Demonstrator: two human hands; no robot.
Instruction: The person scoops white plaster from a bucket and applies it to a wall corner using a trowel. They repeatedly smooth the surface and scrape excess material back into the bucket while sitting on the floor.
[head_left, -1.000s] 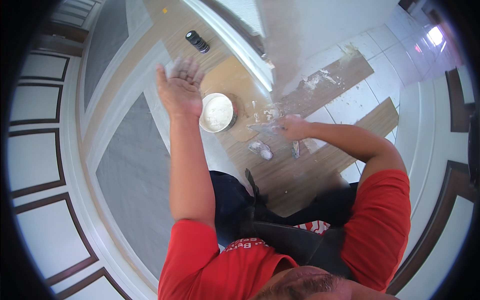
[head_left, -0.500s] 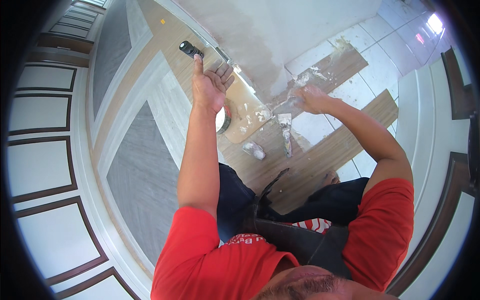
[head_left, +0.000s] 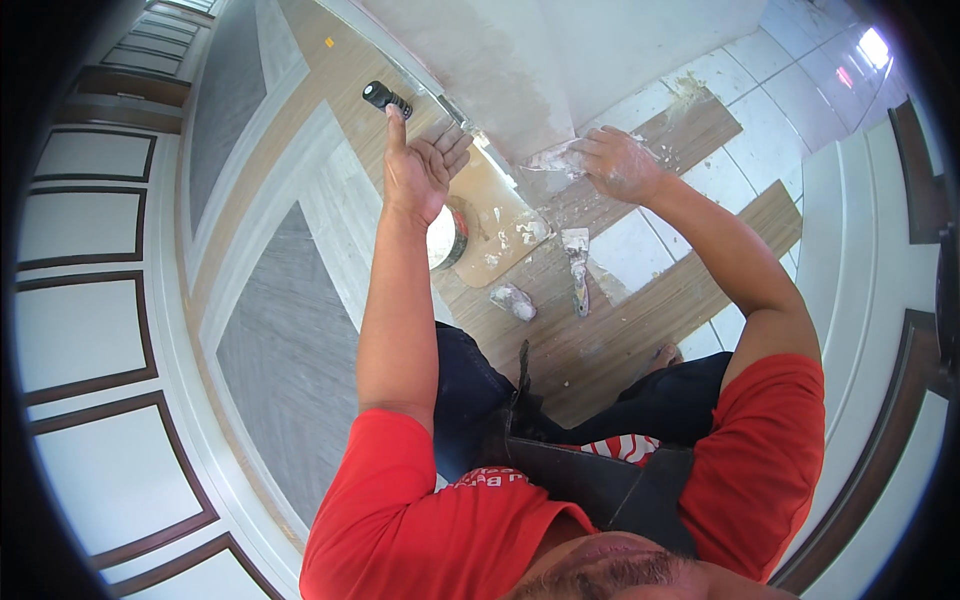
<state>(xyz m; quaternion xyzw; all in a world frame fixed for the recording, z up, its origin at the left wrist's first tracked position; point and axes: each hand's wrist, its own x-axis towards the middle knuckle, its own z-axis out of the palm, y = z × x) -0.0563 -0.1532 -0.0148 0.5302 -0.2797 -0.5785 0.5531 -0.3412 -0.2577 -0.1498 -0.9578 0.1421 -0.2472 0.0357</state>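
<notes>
My left hand (head_left: 424, 172) is held up over the floor, palm showing, fingers stretched out and holding nothing. Just past its thumb a black flashlight (head_left: 386, 98) lies by the wall's foot. Fingers bent, my right hand (head_left: 622, 166) grips a flat, putty-smeared scraper (head_left: 552, 160) low beside the wall; its handle is hidden by the fingers. A putty knife (head_left: 577, 270) with a whitened blade rests on the planks, near a crumpled, putty-stained lump (head_left: 513, 301). Partly behind my left wrist stands a round tub (head_left: 442, 243) of white putty.
A tan board (head_left: 490, 245) with putty blobs lies below the pale wall (head_left: 490, 70). Wood-look planks (head_left: 650, 295) cross white floor tiles (head_left: 715, 188). Panelled white cabinets (head_left: 85, 330) line the left, and white panelling with dark trim edges the right.
My right hand and the scraper have moved up toward the wall, away from the tan board's corner. The left hand stays nearly in place, still open.
</notes>
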